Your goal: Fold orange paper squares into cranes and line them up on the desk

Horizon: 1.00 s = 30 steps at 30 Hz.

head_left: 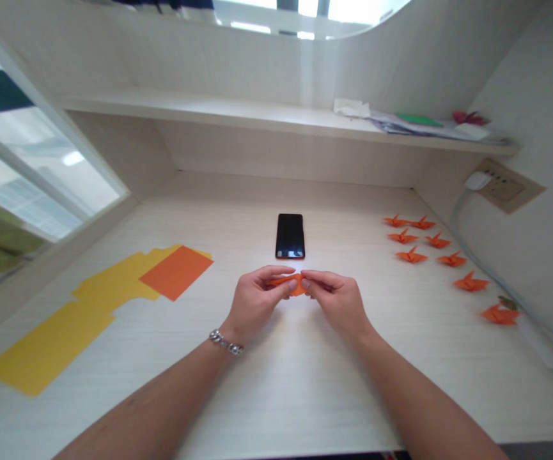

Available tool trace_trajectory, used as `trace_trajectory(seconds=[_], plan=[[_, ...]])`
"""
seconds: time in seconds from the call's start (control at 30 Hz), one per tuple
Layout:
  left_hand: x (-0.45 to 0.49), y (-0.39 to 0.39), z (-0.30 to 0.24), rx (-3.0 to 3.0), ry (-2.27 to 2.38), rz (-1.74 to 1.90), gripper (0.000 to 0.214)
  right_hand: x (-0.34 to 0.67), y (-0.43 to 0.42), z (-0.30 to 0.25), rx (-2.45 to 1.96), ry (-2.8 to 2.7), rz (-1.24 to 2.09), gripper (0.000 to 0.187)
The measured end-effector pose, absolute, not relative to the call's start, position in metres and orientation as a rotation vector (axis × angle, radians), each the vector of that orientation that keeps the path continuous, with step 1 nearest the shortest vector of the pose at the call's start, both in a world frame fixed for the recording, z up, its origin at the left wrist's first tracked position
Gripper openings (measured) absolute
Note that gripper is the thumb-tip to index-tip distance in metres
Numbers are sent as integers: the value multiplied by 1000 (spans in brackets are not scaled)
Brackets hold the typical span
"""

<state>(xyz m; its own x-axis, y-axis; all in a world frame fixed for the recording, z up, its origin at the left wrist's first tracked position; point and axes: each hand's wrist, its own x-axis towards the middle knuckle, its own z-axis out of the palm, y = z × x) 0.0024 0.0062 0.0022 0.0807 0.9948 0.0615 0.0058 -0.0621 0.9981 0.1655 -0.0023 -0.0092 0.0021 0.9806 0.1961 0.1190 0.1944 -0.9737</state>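
Note:
My left hand [257, 300] and my right hand [336, 300] meet at the middle of the desk, both pinched on a small folded piece of orange paper [290, 282]. Fingertips of both hands cover most of it. A metal bracelet [225, 342] circles my left wrist. Just beyond the hands lies a black phone [290, 236], face up. To the left, an orange paper sheet [176, 271] lies on top of yellow paper sheets [65, 326].
Several finished orange folded figures [436, 252] stand in rows at the right of the desk [280, 383]. A shelf [257, 115] above holds papers [420, 124] and a dark red folded figure [470, 118]. A wall socket with a plug and cable [494, 185] is at the right.

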Motion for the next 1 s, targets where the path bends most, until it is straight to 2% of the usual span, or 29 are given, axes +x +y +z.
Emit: trace_trajectory(seconds=[0.2,0.7,1.0], plan=[[4,6,5,1278,1142,1220,23,166,-5,-5,-1079,-1463,869,16],[3,5,0,1383,1082,1218,13,166,-2,-10,-1081,-1398,906,9],[0,7,2,1407,1055,1070,15,166,0,-9,-1091,-1338,1188,12]])
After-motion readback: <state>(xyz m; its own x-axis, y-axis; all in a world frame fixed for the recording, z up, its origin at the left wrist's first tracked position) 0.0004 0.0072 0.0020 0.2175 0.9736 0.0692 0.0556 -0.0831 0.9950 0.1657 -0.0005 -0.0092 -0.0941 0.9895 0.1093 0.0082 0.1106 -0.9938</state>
